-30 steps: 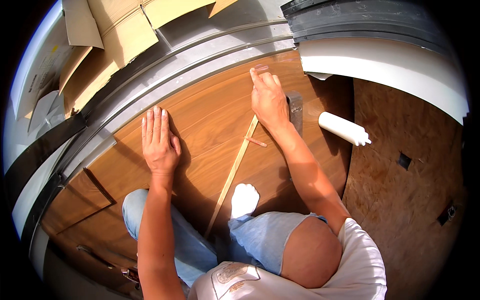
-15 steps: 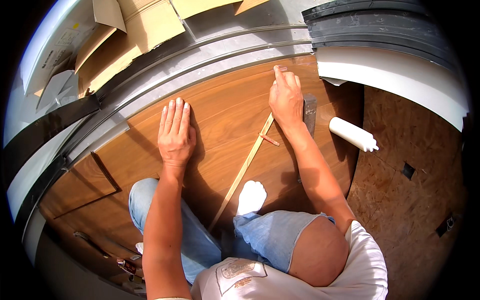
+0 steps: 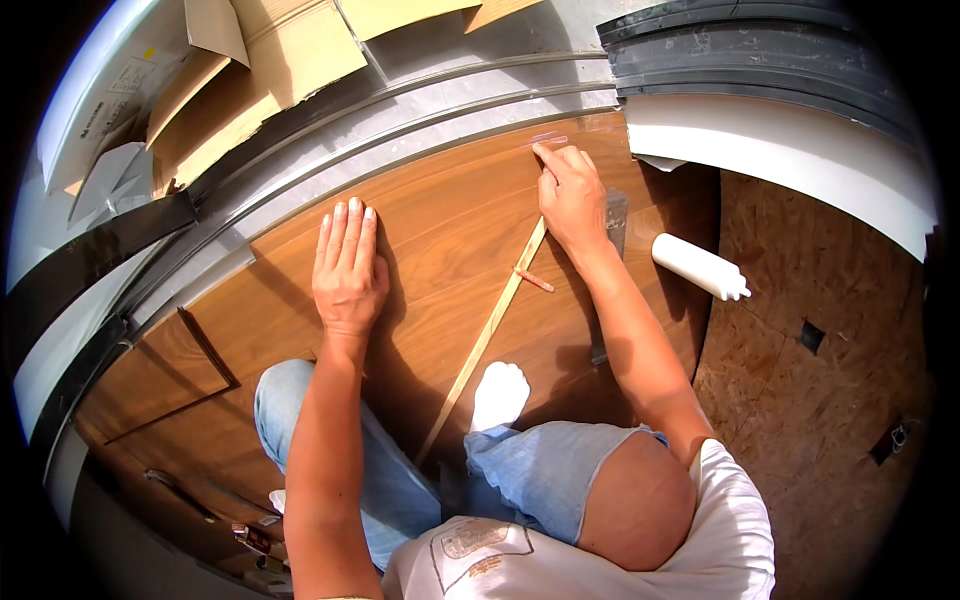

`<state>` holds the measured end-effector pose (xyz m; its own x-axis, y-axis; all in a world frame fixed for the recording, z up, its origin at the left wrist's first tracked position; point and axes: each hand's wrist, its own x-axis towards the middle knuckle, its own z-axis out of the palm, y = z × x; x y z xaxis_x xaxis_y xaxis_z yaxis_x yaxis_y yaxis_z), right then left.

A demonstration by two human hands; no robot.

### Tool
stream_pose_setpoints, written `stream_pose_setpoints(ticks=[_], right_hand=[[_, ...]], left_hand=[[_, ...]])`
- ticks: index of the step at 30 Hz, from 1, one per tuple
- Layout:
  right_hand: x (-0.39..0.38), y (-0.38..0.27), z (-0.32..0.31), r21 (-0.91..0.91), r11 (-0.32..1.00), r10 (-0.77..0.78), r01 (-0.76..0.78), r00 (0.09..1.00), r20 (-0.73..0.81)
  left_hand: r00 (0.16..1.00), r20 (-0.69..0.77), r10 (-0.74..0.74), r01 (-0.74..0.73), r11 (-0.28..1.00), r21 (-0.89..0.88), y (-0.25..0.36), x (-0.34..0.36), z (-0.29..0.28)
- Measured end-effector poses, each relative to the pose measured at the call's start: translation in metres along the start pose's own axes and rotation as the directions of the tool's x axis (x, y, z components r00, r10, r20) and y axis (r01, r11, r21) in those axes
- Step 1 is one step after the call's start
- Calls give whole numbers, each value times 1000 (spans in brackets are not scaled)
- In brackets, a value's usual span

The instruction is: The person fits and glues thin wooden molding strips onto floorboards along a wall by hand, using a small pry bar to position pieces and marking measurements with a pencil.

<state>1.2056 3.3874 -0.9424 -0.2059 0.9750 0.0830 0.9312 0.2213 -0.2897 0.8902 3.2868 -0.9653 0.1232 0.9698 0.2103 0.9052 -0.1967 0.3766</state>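
My left hand (image 3: 348,265) lies flat on the brown wood floor planks (image 3: 450,205), fingers stretched out toward the far edge. My right hand (image 3: 574,195) is closed, its index finger reaching forward to the plank surface beside a small clear plastic piece (image 3: 550,138). What its fingers hold, if anything, is hidden. Just below that hand, a thin pale wooden strip (image 3: 490,330) runs down toward my foot. A reddish pencil (image 3: 534,279) lies across it. Partly behind my right wrist is a dark flat metal bar (image 3: 616,222). A white squeeze bottle (image 3: 700,266) lies to its right.
Metal door tracks (image 3: 440,125) border the planks on the far side, with cardboard (image 3: 290,70) beyond. Dark ribbed trim (image 3: 750,60) is at far right, above bare particle board (image 3: 790,400). A short plank (image 3: 160,370) and a curved bar (image 3: 180,494) lie left.
My right index fingertip has shifted slightly left and nearer, to the left of the clear plastic piece. My left hand stays flat on the planks. The view has shifted slightly.
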Motion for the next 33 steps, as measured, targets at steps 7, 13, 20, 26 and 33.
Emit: stream_pose_setpoints(ticks=[7, 13, 20, 26, 33], right_hand=[[0, 2, 0, -38, 999, -15, 15, 1000, 17], [-3, 1, -2, -145, 987, -59, 71, 994, 89], [8, 12, 5, -126, 992, 29, -28, 1000, 4], [0, -12, 9, -21, 993, -110, 112, 990, 88], [-1, -35, 5, 121, 979, -180, 165, 976, 126]], left_hand=[[1000, -14, -6, 6, 1000, -14, -2, -1, 1], [1000, -18, -6, 6, 1000, -18, 1, -1, 2], [999, -33, -11, 9, 999, -43, 2, -1, 3], [1000, -20, 19, -19, 999, -36, -3, -4, 4], [996, -83, 42, -44, 999, -24, -5, -6, 6]])
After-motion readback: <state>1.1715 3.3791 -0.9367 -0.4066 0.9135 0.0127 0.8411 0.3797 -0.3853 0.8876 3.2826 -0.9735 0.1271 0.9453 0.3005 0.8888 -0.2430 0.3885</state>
